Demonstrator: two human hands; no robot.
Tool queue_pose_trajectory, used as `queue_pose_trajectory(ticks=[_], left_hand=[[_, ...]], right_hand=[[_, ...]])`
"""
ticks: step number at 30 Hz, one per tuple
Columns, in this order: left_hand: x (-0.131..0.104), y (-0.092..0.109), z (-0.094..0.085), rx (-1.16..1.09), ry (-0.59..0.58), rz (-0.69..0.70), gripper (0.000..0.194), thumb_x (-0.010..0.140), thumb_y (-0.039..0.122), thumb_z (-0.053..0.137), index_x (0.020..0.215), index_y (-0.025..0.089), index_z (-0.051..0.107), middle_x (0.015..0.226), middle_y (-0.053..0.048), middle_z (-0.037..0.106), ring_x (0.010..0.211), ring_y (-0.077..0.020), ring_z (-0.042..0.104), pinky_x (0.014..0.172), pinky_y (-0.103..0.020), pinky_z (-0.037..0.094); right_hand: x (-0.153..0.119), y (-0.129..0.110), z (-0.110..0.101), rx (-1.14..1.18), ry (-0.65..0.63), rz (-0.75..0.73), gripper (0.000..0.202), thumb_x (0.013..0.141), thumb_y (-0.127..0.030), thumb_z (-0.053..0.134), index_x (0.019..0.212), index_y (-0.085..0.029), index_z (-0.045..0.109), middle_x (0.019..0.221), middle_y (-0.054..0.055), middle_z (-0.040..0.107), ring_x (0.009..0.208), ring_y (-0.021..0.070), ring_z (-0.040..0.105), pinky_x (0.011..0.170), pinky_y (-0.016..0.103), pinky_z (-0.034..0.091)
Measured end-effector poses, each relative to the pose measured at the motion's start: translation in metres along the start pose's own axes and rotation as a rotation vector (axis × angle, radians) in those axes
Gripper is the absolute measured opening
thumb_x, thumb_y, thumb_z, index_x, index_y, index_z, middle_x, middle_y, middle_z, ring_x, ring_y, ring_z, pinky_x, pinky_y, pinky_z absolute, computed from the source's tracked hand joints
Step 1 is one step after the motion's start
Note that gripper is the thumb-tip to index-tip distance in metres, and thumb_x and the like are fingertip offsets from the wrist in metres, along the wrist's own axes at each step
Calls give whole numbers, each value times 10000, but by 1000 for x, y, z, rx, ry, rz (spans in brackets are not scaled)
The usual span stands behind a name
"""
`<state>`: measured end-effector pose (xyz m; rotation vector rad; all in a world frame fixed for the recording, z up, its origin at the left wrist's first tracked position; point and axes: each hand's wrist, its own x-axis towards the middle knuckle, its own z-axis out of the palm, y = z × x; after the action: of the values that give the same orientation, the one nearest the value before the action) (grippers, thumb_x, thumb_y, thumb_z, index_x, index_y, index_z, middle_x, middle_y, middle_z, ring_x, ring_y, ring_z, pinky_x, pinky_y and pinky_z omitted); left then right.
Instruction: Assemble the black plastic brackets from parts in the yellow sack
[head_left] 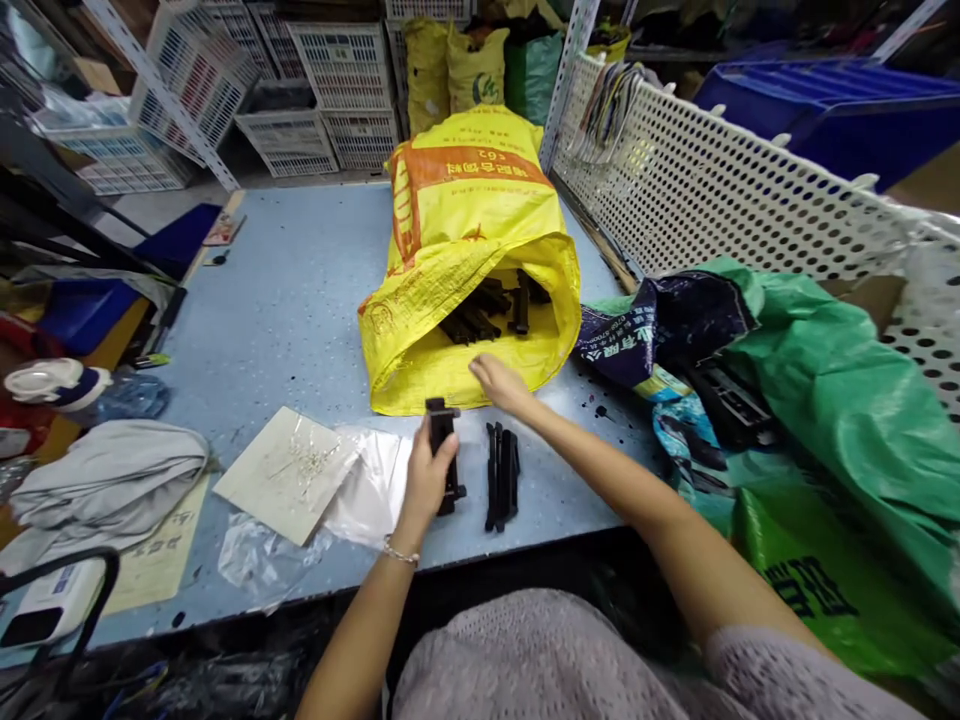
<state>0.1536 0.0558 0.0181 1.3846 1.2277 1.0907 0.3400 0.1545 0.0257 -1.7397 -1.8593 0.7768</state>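
Observation:
My left hand [433, 465] is wrapped round a black plastic part [443, 428], a long bar with wider ends, held upright over the near side of the table. To its right, several slim black plastic bars [502, 475] lie side by side on the blue tabletop. My right hand [501, 384] hovers at the mouth of a yellow woven sack [472, 220], its fingers curled in and no part visible in them. Inside the sack's opening, more black plastic parts [480, 308] lie in a loose heap.
Left of my hands lie a pale square board [289, 475] with tiny bits on it and clear plastic bags [371, 480]. A grey cloth [109, 480] and a bottle [82, 388] are farther left. Green sacking [832, 400] and a perforated white panel [735, 190] border the right.

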Motion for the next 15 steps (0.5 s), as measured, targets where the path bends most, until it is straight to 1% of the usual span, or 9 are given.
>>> queue_pose_trajectory(ticks=[1,3,5,7,8,10,11,13,15], left_hand=[[-3,-14,10,8,13,-62,506,873,432,594,1338,249,510,1364,-127,511,1358,-354,395,1162,-558,249],[-11,-38,31,52,20,-100,551,869,441,594,1378,269,470,1480,-134,399,1438,-370,267,1198,-554,160],[-18,-50,44,65,21,-95,602,848,434,627,1404,294,443,1544,-127,314,1473,-368,187,1215,-539,115],[-18,-48,44,66,20,-72,600,854,445,622,1408,301,442,1546,-118,320,1477,-348,197,1219,-536,125],[-13,-43,40,55,25,-65,578,866,461,605,1399,293,455,1533,-114,345,1471,-332,227,1218,-532,147],[3,-28,31,-38,31,-74,550,884,496,578,1373,263,482,1498,-116,403,1445,-295,308,1209,-500,215],[13,-19,27,-136,31,-93,553,885,517,573,1365,257,486,1480,-116,431,1422,-275,358,1194,-471,262],[34,-3,23,-410,12,-159,557,876,565,569,1335,257,501,1416,-113,507,1337,-244,477,1127,-411,375],[48,11,25,-648,-16,-240,516,862,568,590,1247,227,553,1263,-111,614,1166,-218,606,1003,-363,481]], right_hand=[[24,3,-10,-147,113,57,357,993,-317,375,1247,-138,552,1226,157,575,1098,258,525,943,389,418],[65,7,-27,-274,156,130,455,966,-271,434,1401,-137,454,1405,209,457,1246,312,439,1014,441,369],[87,9,-37,-274,110,145,476,951,-243,461,1417,-144,463,1399,218,481,1257,331,445,1029,461,358],[85,10,-40,-236,82,128,445,961,-227,434,1390,-135,501,1325,206,560,1216,309,501,1029,445,371],[75,10,-39,-227,85,118,440,969,-224,412,1390,-133,500,1313,191,578,1208,288,519,1033,425,377],[39,9,-32,-155,99,72,443,981,-226,376,1407,-149,472,1339,149,578,1222,239,527,1040,376,388],[15,8,-26,-108,99,37,440,987,-238,367,1412,-175,460,1364,117,566,1237,211,523,1039,350,395],[-37,5,-15,178,98,-105,406,992,-295,383,1372,-196,488,1335,99,585,1216,212,544,1006,354,429],[-80,-1,-8,306,38,-193,355,1008,-355,376,1297,-216,529,1248,86,617,1133,207,580,956,351,456]])
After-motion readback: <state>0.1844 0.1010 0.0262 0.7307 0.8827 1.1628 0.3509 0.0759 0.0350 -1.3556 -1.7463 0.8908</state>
